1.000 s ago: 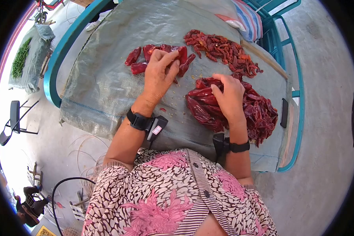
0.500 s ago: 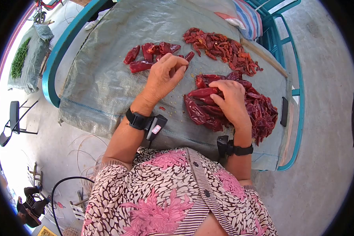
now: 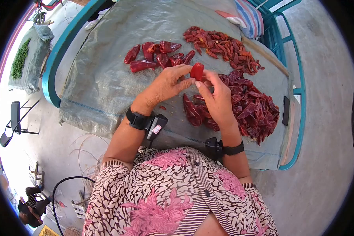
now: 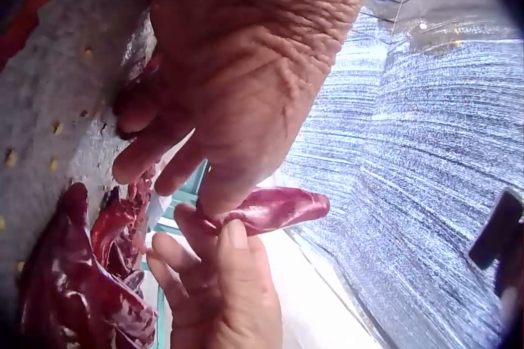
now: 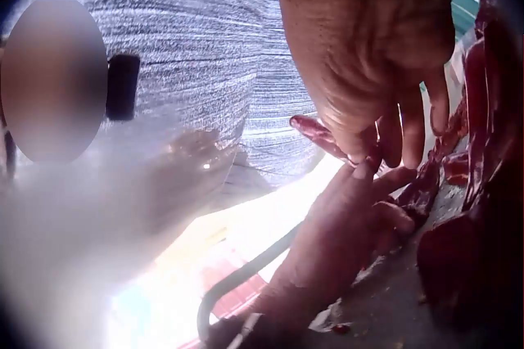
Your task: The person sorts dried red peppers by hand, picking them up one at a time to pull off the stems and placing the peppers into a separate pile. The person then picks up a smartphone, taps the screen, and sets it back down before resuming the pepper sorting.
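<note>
A dried red chili pepper stands up between both hands above the table. My left hand pinches its lower end between thumb and fingers. From the other side my right hand pinches it too, the thumbs nearly meeting. In the left wrist view the smooth, tapered body of the pepper sticks out past the fingertips; its gripped end is hidden. To the right, partly behind my right hand, lies a heap of whole dried peppers. A small group of peppers lies beyond my left hand.
A pile of smaller, shrivelled red pieces lies at the back. Grey-green woven sheeting covers the table, with scattered seeds. A black phone-like object lies at the right edge, inside a teal metal rail. A striped sack stands behind.
My left hand has drawn back from the small group of peppers. My right hand has lifted a pepper from the heap and moved left, and both hands now meet on it.
</note>
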